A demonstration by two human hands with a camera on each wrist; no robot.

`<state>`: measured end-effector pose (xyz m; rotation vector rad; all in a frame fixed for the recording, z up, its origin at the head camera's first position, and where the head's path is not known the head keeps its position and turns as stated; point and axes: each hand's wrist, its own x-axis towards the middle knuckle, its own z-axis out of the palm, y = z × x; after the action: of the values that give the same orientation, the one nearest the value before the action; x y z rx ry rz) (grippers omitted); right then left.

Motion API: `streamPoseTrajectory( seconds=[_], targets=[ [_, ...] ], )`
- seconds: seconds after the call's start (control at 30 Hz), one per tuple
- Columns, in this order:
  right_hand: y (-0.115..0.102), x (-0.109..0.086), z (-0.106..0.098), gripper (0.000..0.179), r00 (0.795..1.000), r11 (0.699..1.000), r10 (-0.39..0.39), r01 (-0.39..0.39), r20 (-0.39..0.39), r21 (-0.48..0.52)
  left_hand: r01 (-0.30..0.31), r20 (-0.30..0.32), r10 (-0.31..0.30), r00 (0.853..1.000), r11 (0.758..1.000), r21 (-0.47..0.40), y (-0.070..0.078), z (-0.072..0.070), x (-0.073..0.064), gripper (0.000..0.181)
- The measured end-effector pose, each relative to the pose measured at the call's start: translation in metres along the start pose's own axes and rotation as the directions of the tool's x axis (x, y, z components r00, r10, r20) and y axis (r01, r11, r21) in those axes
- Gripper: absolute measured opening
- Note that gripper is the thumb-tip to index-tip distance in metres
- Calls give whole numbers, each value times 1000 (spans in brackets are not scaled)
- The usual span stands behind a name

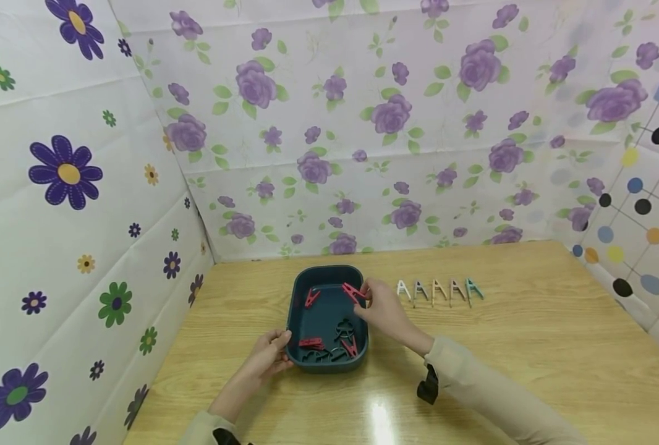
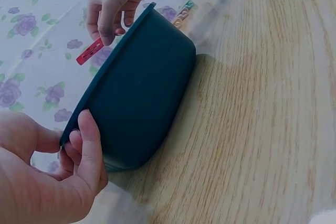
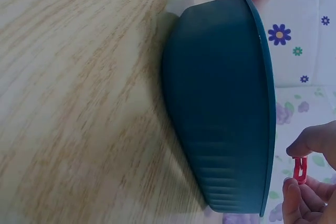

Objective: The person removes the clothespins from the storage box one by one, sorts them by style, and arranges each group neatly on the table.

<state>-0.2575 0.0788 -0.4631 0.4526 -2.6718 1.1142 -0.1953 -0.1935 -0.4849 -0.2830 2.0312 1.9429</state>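
Note:
A dark teal plastic basin (image 1: pixel 318 315) stands on the table, and my left hand (image 1: pixel 267 353) grips its near left rim, thumb on top and fingers beneath. Over the basin's right side my right hand (image 1: pixel 384 309) pinches a red clothespin (image 1: pixel 353 292) between thumb and fingers. In the right wrist view that red clothespin (image 3: pixel 300 170) shows end-on at the fingertips, above rim level. Inside the basin lie more red clothespins (image 1: pixel 311 343), one of them (image 1: pixel 311 298) alone toward the far left. Dark green ring-shaped pieces (image 1: pixel 344 329) lie at the near end.
Right of the basin, several clothespins stand in a row on the wooden table (image 1: pixel 507 371): a white one (image 1: pixel 403 289) nearest the basin, a teal one (image 1: pixel 473 288) at the far end. Flowered sheets (image 1: pixel 329 136) wall the table's back and left; a dotted sheet (image 1: pixel 635 204) hangs at right.

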Motion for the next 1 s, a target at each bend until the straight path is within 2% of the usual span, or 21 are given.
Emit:
streamPoseTrajectory(
  seconds=[0.2,0.43,0.73,1.0],
  targets=[
    [2,-3,-2,24,1000,1000,-17,17,-24,24,3,2,-3,1000,1000,-5,1,0,-1,35],
    [6,-5,-6,23,1000,998,8,-7,-22,58,3,0,-3,1000,1000,-4,0,1,1,34],
    [19,-7,-10,23,999,1000,24,-23,-47,16,1,1,-1,1000,1000,-2,1,1,1,34],
    [28,-10,-15,23,997,999,47,-46,-64,17,7,-4,-7,1000,1000,4,1,0,1,32]
  ],
)
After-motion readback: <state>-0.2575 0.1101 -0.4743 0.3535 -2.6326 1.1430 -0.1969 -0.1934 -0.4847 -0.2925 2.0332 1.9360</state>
